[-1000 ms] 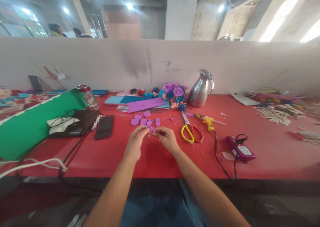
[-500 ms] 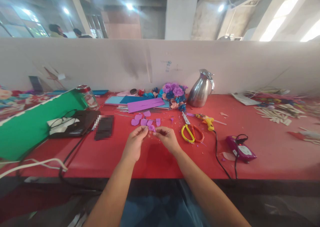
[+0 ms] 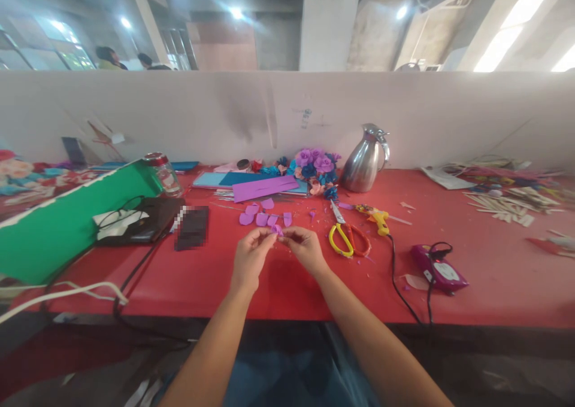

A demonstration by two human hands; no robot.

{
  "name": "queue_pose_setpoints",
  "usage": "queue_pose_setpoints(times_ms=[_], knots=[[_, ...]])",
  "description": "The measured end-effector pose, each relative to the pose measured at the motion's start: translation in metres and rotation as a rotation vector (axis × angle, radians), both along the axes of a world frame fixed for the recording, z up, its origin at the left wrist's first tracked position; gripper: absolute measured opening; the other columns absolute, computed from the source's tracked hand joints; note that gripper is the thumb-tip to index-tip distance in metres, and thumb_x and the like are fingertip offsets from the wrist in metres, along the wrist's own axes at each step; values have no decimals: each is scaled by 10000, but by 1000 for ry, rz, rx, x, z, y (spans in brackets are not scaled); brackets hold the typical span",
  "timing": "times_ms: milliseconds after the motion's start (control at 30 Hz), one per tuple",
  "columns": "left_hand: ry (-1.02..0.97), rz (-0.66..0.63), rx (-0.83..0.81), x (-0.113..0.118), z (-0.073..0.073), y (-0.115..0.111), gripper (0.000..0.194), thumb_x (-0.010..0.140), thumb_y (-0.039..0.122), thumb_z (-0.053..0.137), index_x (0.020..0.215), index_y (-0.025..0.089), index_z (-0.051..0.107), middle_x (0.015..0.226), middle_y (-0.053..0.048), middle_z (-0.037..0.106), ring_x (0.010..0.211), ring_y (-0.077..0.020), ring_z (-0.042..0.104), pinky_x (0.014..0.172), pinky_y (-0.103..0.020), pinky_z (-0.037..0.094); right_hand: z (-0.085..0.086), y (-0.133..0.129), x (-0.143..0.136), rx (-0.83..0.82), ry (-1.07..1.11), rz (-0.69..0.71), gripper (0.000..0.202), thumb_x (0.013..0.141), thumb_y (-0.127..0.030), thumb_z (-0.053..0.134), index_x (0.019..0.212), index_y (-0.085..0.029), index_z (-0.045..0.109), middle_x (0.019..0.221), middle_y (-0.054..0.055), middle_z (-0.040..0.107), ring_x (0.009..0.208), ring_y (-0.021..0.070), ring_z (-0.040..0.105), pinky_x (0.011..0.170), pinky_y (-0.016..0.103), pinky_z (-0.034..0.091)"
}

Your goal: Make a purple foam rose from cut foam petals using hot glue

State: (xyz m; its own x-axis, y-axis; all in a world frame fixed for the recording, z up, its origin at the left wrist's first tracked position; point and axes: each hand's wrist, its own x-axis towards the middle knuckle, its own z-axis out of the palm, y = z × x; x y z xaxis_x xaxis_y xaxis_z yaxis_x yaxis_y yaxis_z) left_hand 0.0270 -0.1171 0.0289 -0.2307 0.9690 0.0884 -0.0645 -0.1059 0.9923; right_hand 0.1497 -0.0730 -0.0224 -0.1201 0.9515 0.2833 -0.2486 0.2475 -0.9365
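A small purple paper flower [image 3: 277,230] is pinched between the fingertips of both hands, low over the red table. My left hand [image 3: 252,254] grips it from the left, thumb and fingers closed. From the other side my right hand [image 3: 305,248] holds it the same way. Just beyond the hands lie several loose purple petals [image 3: 262,219]. Purple paper strips [image 3: 265,188] rest on blue sheets behind them. Scissors [image 3: 344,239] with one yellow and one red handle lie right of my right hand, beside a yellow glue gun [image 3: 380,220].
A steel jug [image 3: 363,164] stands at the back, next to a bunch of paper flowers [image 3: 318,164]. A purple power box [image 3: 442,270] with cords sits at right. On the left are a dark phone [image 3: 192,228], eyeglasses [image 3: 121,211], a glass jar [image 3: 165,176] and a green panel [image 3: 85,230].
The whole view has shifted slightly, so things appear a little further right. Both hands still pinch the purple flower, held at nearly the same place over the table.
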Motion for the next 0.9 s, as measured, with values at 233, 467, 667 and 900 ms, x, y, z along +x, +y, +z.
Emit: queue_pose_setpoints(times_ms=[233, 467, 667, 900], knots=[[3, 23, -12, -5, -22, 8, 245, 645, 335, 720, 830, 176, 704, 781, -26, 680, 741, -152, 585, 731, -263, 443, 1, 0, 2, 22, -90, -62, 188, 648, -350, 737, 734, -188, 700, 687, 4, 666, 642, 152, 586, 644, 274, 469], [-23, -12, -5, -6, -36, 17, 276, 605, 339, 776, 823, 174, 743, 893, -58, 706, 842, -185, 613, 813, -290, 454, 0, 0, 1, -24, -125, -25, 171, 663, -354, 704, 720, -192, 709, 684, 8, 691, 615, 153, 593, 622, 272, 467], [25, 23, 54, -2, -37, 22, 226, 600, 329, 782, 760, 172, 748, 874, -48, 687, 832, -187, 611, 783, -287, 468, -4, 1, -1, 5, -154, -53, 151, 662, -329, 693, 727, -194, 708, 703, 17, 698, 636, 165, 602, 648, 281, 473], [125, 20, 172, -6, -40, 24, 182, 661, 345, 751, 782, 210, 760, 897, -37, 670, 874, -188, 616, 839, -303, 461, -2, 0, 0, 63, -186, -75, 145, 705, -337, 651, 673, -201, 693, 646, 0, 653, 610, 155, 563, 630, 271, 440]])
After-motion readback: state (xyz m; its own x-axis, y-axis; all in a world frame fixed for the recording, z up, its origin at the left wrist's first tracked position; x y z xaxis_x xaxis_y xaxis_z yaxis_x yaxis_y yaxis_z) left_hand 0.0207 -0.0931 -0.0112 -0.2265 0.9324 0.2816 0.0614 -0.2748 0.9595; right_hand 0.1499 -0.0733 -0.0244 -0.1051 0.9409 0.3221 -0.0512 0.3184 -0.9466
